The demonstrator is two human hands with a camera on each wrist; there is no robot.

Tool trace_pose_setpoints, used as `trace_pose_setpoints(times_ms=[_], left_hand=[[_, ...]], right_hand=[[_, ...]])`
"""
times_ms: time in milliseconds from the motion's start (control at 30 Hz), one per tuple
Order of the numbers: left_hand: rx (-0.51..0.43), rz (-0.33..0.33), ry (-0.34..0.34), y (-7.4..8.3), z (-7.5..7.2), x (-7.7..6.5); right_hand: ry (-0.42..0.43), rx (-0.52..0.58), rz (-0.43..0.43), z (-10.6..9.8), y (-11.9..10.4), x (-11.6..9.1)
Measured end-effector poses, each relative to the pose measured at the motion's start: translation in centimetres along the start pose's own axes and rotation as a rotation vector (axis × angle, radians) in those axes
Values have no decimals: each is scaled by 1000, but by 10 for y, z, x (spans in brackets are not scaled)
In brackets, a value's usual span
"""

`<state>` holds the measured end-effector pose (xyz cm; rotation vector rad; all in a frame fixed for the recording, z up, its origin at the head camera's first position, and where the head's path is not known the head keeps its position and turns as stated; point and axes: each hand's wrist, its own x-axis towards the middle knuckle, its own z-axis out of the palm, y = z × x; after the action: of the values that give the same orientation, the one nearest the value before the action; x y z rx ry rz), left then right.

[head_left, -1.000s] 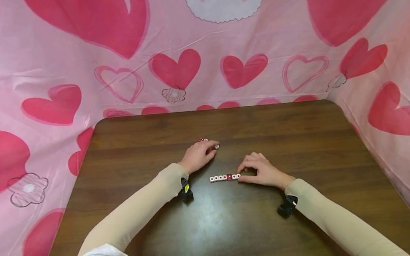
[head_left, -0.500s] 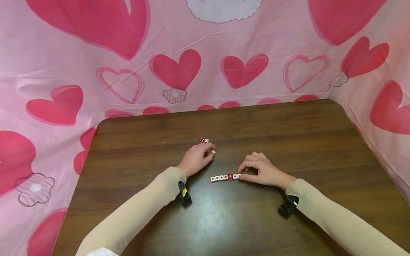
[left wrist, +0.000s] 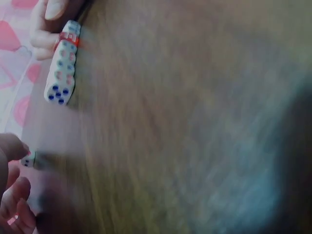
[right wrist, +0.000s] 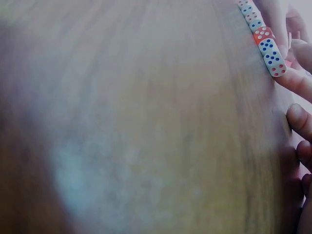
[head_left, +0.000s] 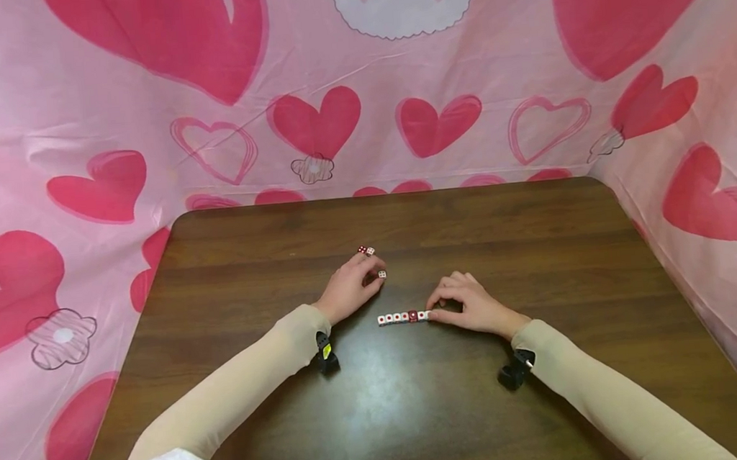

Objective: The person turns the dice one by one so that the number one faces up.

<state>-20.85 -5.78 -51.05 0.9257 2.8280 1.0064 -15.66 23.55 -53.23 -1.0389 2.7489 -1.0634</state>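
Observation:
A row of several dice (head_left: pixel 397 319) lies on the table, white apart from one red die (head_left: pixel 413 316) near its right end. My right hand (head_left: pixel 472 305) is at that end, thumb and bent index finger pinching the last white die (right wrist: pixel 278 70). Further back and to the left, my left hand (head_left: pixel 347 287) holds a single white die (head_left: pixel 381 274) between thumb and index fingertips. The left wrist view shows this die (left wrist: pixel 28 159) at a fingertip, low over the table, partly covered. Just beyond the left hand sit a red die (head_left: pixel 361 249) and a white die (head_left: pixel 371 251).
The brown wooden table (head_left: pixel 384 431) has a pink cloth (head_left: pixel 375 63) printed with hearts hanging behind it and at both sides. A black wrist camera (head_left: pixel 329 361) hangs under the left wrist and another black wrist camera (head_left: pixel 513 374) under the right.
My left hand has drawn its die nearer and slightly left, away from the two dice at the back, which now show more fully. My right hand has stayed at the row's end.

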Motion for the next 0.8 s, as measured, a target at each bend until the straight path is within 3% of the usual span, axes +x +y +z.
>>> trace_pose_setpoints(times_ms=[167,500,800], left_hand=[[-6,16,13,1,1,-2],[20,-71,-19,-2,8,-1],[-14,-80,-6,-3,5,-2]], right_hand=[[21,-1,-24,0,1,1],[27,-8,-26,2,1,1],[27,-8,-22,1,-1,0]])
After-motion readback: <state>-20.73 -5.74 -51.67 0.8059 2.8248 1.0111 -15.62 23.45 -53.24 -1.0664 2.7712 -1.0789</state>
